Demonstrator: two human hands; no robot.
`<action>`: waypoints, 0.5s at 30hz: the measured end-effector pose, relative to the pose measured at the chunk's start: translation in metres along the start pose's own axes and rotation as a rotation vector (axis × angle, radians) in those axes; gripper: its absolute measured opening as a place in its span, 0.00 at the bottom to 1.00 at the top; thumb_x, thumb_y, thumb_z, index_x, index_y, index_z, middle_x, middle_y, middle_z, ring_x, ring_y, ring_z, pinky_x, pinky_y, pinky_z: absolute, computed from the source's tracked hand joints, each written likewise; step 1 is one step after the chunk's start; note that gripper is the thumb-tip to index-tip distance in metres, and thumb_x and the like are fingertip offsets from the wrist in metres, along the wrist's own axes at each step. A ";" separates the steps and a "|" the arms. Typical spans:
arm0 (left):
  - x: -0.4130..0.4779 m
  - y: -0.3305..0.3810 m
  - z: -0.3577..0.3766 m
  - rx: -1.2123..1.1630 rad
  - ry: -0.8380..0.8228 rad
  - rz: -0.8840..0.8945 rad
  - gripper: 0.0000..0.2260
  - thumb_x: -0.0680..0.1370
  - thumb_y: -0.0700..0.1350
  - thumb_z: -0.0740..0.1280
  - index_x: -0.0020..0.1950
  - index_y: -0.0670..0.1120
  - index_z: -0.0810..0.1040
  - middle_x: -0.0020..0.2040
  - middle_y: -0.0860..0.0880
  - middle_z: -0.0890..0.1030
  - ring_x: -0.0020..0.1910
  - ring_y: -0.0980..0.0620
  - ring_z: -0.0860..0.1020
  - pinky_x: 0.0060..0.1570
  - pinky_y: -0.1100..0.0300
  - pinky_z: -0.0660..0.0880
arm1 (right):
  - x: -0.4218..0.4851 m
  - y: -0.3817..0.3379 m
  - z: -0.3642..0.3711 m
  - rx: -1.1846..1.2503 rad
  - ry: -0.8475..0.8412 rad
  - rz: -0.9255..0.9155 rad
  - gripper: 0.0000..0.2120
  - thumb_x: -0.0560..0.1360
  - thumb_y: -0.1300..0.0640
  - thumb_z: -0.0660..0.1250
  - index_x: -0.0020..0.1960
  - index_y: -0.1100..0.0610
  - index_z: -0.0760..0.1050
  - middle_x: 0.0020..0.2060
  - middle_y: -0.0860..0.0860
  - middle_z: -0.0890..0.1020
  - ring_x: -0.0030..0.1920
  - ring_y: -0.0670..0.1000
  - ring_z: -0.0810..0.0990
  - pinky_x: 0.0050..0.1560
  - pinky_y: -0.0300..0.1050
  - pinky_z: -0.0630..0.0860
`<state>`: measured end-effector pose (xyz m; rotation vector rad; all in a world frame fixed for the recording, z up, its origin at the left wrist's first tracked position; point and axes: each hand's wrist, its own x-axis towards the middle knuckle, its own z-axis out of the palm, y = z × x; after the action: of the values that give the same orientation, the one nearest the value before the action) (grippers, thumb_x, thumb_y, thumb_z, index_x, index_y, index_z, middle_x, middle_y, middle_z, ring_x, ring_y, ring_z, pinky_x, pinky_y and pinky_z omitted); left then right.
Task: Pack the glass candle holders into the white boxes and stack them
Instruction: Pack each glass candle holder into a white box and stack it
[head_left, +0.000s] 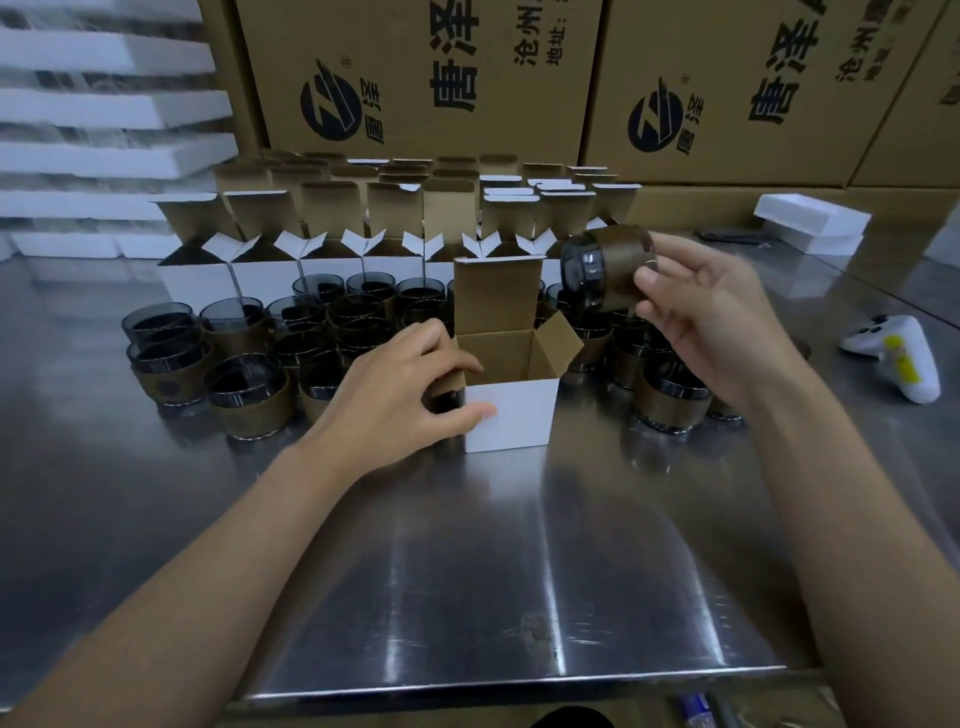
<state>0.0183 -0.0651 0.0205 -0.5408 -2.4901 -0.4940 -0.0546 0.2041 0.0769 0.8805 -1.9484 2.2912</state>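
A person's left hand (400, 384) steadies a small white box (511, 413) standing near the middle of a steel table (467, 571). The thumb presses the box's white front face and the curled fingers grip its left side by a folded flap. The box's top is open, its brown lid flap upright at the far side and a side flap splayed to the right.

The right hand (717, 317) holds a dark glass candle holder (605, 273) with a brown band in the air, above and to the right of the open box. The fingers and thumb curl around its far end. The holder is tipped onto its side and does not touch the box.

More candle holders (244, 364) stand upright in a tight cluster on the table, left, right and behind the box. Beyond them, rows of open boxes (332, 260) wait with their flaps raised.

Large printed cartons (415, 78) form a wall at the far edge. White foam slabs (104, 104) are stacked at far left, and a foam tray (810, 221) lies at far right. A white handheld controller (898, 358) with a yellow mark rests on the table to the right, well apart from the box.
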 end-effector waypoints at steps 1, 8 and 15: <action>0.000 0.000 0.000 0.002 0.001 0.000 0.21 0.73 0.64 0.63 0.56 0.51 0.81 0.44 0.59 0.67 0.44 0.62 0.67 0.39 0.71 0.64 | -0.001 0.000 0.004 -0.007 0.017 -0.019 0.15 0.78 0.68 0.63 0.63 0.60 0.76 0.52 0.54 0.85 0.47 0.45 0.83 0.40 0.32 0.76; 0.000 0.001 0.000 0.012 0.011 -0.010 0.23 0.73 0.65 0.62 0.55 0.50 0.81 0.43 0.58 0.67 0.43 0.61 0.67 0.38 0.71 0.63 | -0.006 0.004 0.024 -0.213 0.061 -0.289 0.14 0.75 0.65 0.69 0.58 0.54 0.79 0.52 0.46 0.85 0.56 0.49 0.83 0.56 0.39 0.77; 0.001 0.003 0.001 0.018 0.015 -0.014 0.23 0.73 0.66 0.61 0.55 0.50 0.81 0.44 0.58 0.69 0.44 0.61 0.67 0.39 0.71 0.63 | -0.011 0.006 0.037 -0.172 0.216 -0.490 0.08 0.73 0.57 0.72 0.50 0.48 0.81 0.45 0.44 0.85 0.46 0.47 0.82 0.42 0.36 0.77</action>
<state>0.0185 -0.0620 0.0209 -0.5109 -2.4834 -0.4792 -0.0324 0.1730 0.0689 0.9214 -1.5918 1.8284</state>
